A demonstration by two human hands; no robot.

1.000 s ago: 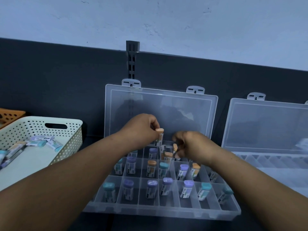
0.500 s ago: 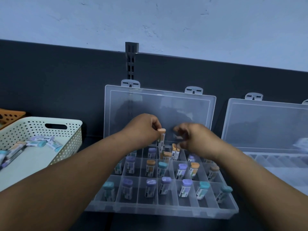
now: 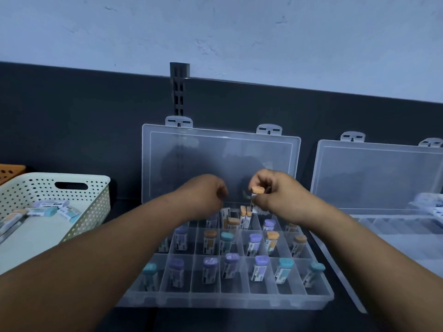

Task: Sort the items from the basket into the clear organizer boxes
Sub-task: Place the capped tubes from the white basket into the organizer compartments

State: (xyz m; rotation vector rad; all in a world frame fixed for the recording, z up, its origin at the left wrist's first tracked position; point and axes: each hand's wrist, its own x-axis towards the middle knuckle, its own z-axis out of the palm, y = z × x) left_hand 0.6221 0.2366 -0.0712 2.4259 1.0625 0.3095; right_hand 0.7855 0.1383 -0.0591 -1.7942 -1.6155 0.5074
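Orange-capped tube (image 3: pixel 256 190) pinched roughly upright in the right hand (image 3: pixel 280 197), just above the back row of the organizer box (image 3: pixel 239 301).
Half a second ago the left hand (image 3: pixel 203 195) held such a tube up. Now it sits low over that row, fingers curled, with any hold hidden, so another slotting looks close. The box is clear, rigid plastic with gridded cells, where small labelled cylinders stand with purple, teal and orange caps. More lie in the pale perforated basket (image 3: pixel 96 212).

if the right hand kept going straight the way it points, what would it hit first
Most likely the upright clear lid just behind it. The right hand, pinching an orange-capped tube, points forward and slightly left; the left hand seems beside that line, though depth is unclear.
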